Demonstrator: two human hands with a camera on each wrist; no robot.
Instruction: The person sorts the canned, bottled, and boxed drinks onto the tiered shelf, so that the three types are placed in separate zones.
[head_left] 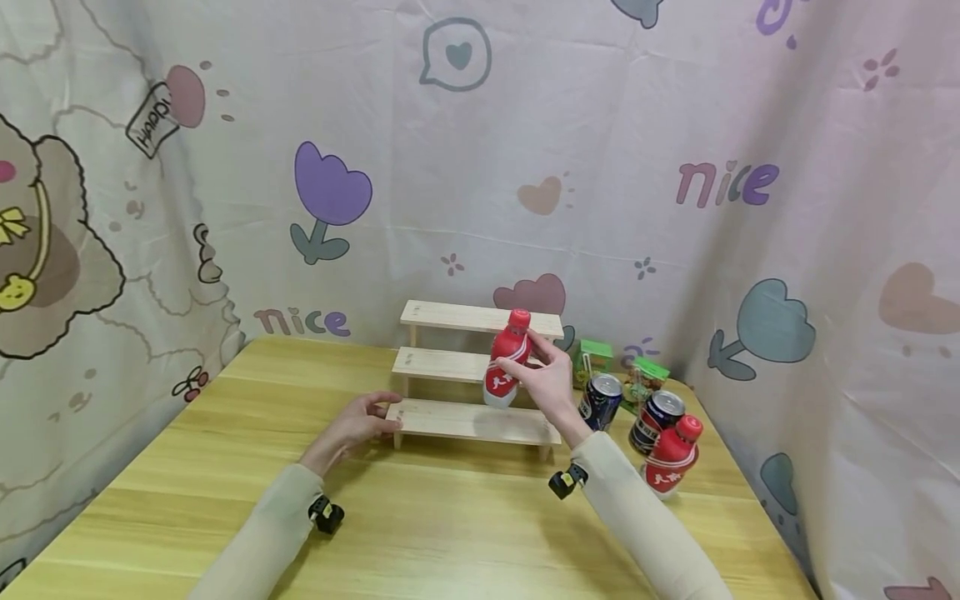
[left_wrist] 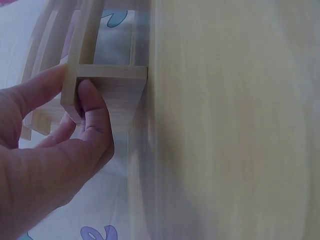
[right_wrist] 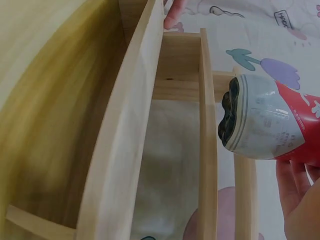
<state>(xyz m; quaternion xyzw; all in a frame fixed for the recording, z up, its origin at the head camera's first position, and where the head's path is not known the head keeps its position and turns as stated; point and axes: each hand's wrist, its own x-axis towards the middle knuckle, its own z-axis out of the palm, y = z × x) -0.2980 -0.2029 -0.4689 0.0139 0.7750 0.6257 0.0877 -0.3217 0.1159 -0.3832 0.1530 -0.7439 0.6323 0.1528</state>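
A three-tier wooden display stand (head_left: pixel 472 419) stands on the table. My left hand (head_left: pixel 360 421) pinches the left end of its lowest board; the left wrist view shows the thumb and fingers (left_wrist: pixel 95 115) round that end. My right hand (head_left: pixel 550 383) grips a red-and-white plastic bottle (head_left: pixel 506 358) by its side, slightly tilted, cap up. The bottle is held in front of the middle and upper boards. In the right wrist view its ridged base (right_wrist: pixel 230 115) faces the stand, apart from the boards.
To the right of the stand are two dark blue cans (head_left: pixel 601 402), two green packages (head_left: pixel 592 358) and a second red bottle (head_left: pixel 670 458), close to my right forearm. A printed cloth (head_left: pixel 465 167) hangs behind the wooden table (head_left: pixel 450 533).
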